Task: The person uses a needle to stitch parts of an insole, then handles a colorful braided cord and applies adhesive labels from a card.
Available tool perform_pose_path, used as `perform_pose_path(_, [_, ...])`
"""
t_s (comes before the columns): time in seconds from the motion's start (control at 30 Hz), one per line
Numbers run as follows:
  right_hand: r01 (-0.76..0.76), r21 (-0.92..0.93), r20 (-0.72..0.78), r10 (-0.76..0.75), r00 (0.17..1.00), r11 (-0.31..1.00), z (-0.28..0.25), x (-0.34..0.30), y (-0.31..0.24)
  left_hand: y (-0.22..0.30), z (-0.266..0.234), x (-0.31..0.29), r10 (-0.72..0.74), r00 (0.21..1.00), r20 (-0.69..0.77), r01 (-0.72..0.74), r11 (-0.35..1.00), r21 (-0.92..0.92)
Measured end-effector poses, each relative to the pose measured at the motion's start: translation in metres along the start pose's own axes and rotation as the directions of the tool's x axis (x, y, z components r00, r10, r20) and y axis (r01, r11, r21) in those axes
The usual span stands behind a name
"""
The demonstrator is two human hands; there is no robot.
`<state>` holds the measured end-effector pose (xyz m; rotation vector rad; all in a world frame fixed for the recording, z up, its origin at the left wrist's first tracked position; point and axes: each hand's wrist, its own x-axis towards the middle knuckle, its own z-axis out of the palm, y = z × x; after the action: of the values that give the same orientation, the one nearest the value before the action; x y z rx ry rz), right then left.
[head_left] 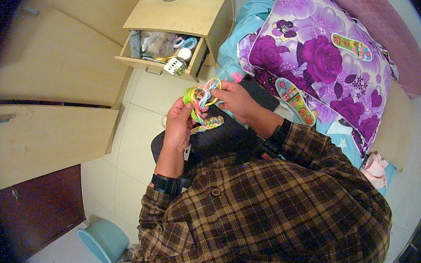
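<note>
1. Above the lap, I see both hands on a bundle of colourful woven bands
2. left hand fingers curled, pinching the bundle's green edge
3. right hand pinching its top right
4. Beyond: bedside cabinet, open drawer; floral quilt on my right

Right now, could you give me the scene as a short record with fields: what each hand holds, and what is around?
left hand: holds the lower part of a bundle of colourful plastic cords
right hand: pinches the same bundle at its top
bundle: green, yellow, pink and blue loops, with a braided end hanging down
in front: wooden nightstand with its open drawer full of small items
to the right: bed with purple flowered quilt
lower left: pale blue bucket on the tiled floor
</note>
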<state>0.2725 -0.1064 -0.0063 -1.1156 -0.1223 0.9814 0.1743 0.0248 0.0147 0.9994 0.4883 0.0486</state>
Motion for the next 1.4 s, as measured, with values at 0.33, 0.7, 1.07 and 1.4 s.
perform_pose_path(0.33, [-0.037, 0.003, -0.003, 0.037, 0.999, 0.999, 0.004, -0.005, -0.004, 0.002, -0.001, -0.003, 0.021, 1.000, 0.019, -0.021, 1.000, -0.014])
perform_pose_path(0.7, [-0.011, 0.015, -0.006, 0.011, 1.000, 1.000, 0.003, -0.003, 0.005, -0.003, -0.007, -0.003, 0.044, 0.999, 0.004, -0.044, 0.998, -0.035])
perform_pose_path(1.07, [-0.043, -0.022, 0.010, 0.044, 0.999, 0.999, -0.003, -0.002, 0.009, -0.003, -0.008, -0.005, 0.027, 0.999, -0.021, -0.028, 0.998, -0.058])
perform_pose_path(1.4, [-0.045, -0.045, 0.002, 0.045, 0.999, 0.998, -0.010, 0.002, 0.018, -0.010, -0.009, -0.001, 0.024, 1.000, 0.003, -0.024, 0.999, -0.036])
